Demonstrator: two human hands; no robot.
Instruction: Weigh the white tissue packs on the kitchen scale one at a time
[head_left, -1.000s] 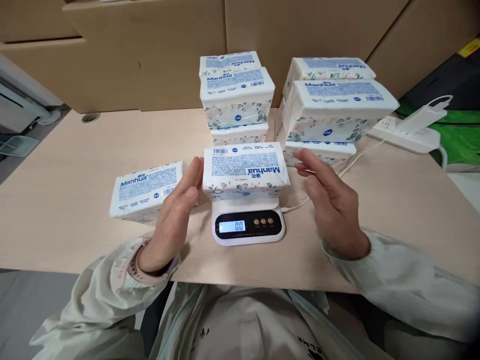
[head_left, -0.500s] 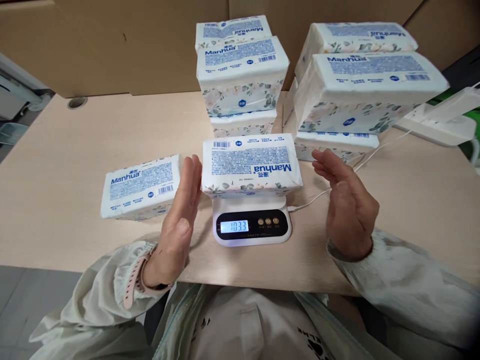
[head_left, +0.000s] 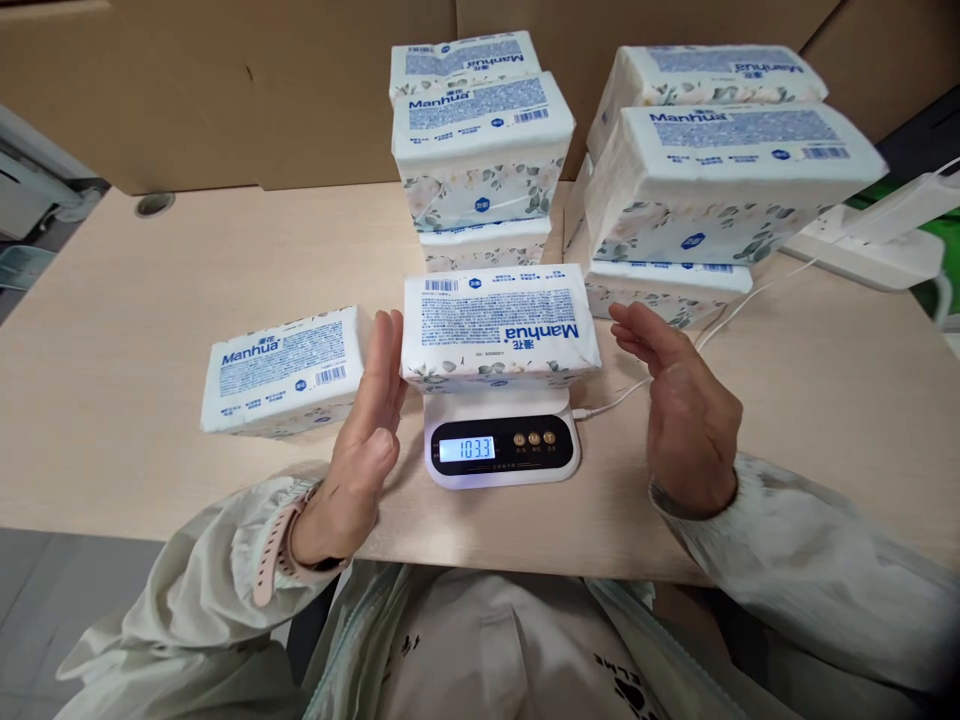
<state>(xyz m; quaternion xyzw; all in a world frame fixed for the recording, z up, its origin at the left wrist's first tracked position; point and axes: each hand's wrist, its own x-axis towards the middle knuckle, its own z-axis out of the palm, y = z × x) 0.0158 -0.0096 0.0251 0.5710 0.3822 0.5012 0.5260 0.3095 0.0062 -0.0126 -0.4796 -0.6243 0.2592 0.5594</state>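
Observation:
A white and blue tissue pack (head_left: 499,325) rests on a white digital scale (head_left: 502,478), whose lit display reads 103.3. My left hand (head_left: 364,450) is upright with fingers stretched out, its fingertips close against the pack's left end; whether they touch I cannot tell. To the right of the pack, my right hand (head_left: 686,415) is open, with a gap between its fingertips and the pack. Neither hand holds anything. Left of my left hand lies another tissue pack (head_left: 283,370) on the table.
Behind the scale stand a stack of tissue packs (head_left: 484,150) and, to its right, a second stack (head_left: 742,170). A white cable (head_left: 622,400) runs from the scale towards a power strip (head_left: 870,245). Cardboard (head_left: 300,90) walls the table's back edge.
My right hand has moved slightly left, nearer the pack on the scale. My left hand stays almost in place. The reading is unchanged.

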